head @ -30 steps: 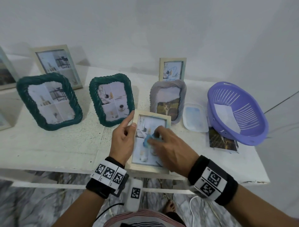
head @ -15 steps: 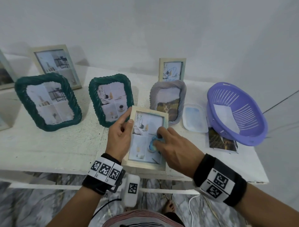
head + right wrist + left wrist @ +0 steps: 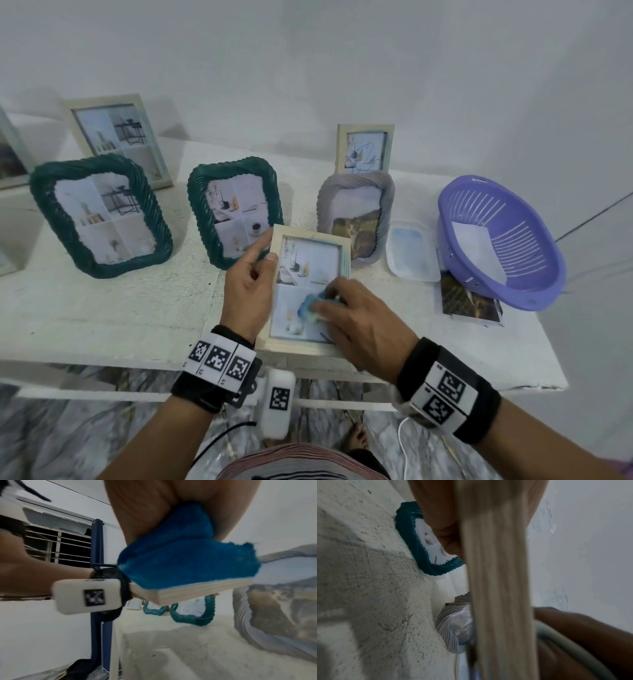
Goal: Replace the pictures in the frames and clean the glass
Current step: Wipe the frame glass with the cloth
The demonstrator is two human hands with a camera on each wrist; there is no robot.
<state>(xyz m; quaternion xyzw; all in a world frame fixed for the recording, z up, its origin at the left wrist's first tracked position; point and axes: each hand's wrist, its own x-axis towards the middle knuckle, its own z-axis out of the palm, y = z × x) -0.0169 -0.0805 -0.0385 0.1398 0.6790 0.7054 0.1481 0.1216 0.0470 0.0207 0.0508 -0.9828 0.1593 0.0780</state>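
A light wooden picture frame (image 3: 310, 236) with a four-part photo is held tilted above the front edge of the white table (image 3: 102, 308). My left hand (image 3: 251, 284) grips its left rail, thumb on the front. In the left wrist view the same frame (image 3: 498, 588) runs as a pale blurred strip. My right hand (image 3: 356, 318) presses a small blue cloth (image 3: 310, 305) onto the lower half of the glass. The right wrist view has that cloth (image 3: 185, 559) bunched under my fingers on top of the frame's edge (image 3: 187, 592).
Two green rope-pattern frames (image 3: 102, 212) (image 3: 236, 209), a grey ribbed frame (image 3: 356, 212) and two wooden frames (image 3: 364, 149) (image 3: 118, 137) stand behind. At the right are a clear lid (image 3: 411, 251), a purple basket (image 3: 496, 236) and a loose photo (image 3: 469, 301).
My right hand has wiped the cloth from the upper middle of the glass down to its lower half. The frame has shifted slightly with my left hand.
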